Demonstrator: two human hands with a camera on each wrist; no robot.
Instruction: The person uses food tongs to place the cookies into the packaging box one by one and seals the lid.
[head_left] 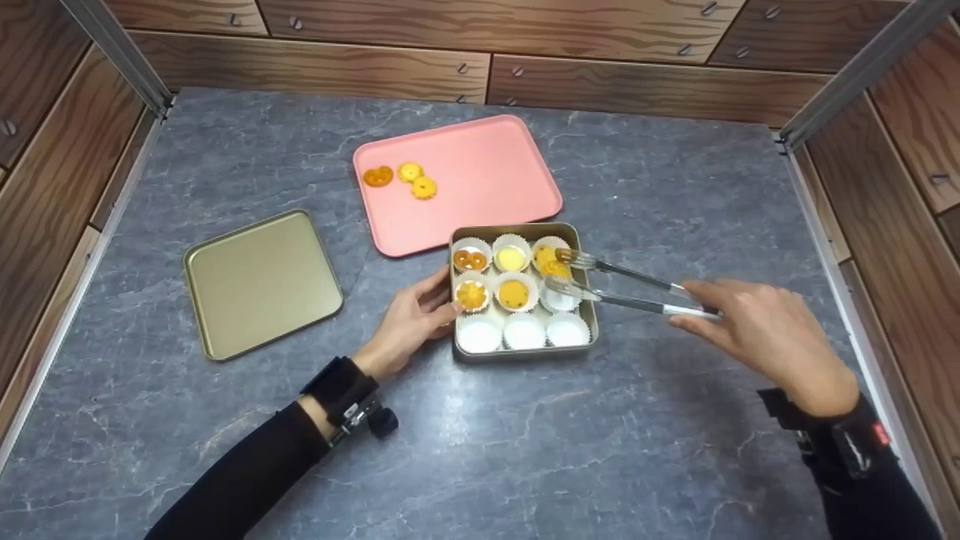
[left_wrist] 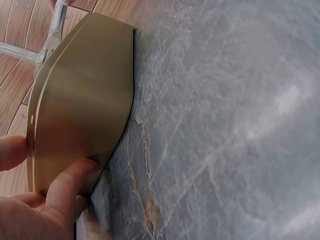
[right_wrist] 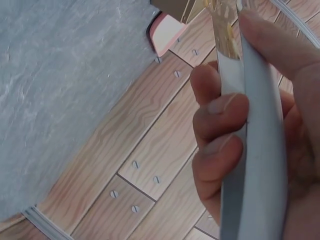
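Note:
A gold rectangular tin (head_left: pixel 526 355) holds rows of white paper cups. Several cups contain cookies: a pretzel cookie (head_left: pixel 470 259), a pale yellow round one (head_left: pixel 511 259), a ridged yellow one (head_left: pixel 471 295) and a round orange one (head_left: pixel 514 294). My left hand (head_left: pixel 405 322) grips the tin's left side, thumb and fingers against its wall (left_wrist: pixel 85 105). With curled fingers my right hand (head_left: pixel 772 337) holds clear-tipped tongs (head_left: pixel 630 273). Their tips, slightly apart, are at the back right cup, over yellow-orange cookies (head_left: pixel 553 266).
Behind the tin lies a pink tray (head_left: pixel 480 172) bearing a pretzel cookie (head_left: pixel 378 176) and two yellow flower-shaped cookies (head_left: pixel 424 187). A gold lid (head_left: pixel 262 285) lies flat at the left. Wood-patterned panels (head_left: pixel 375 64) bound the grey marbled table (head_left: pixel 660 450) at the back and sides.

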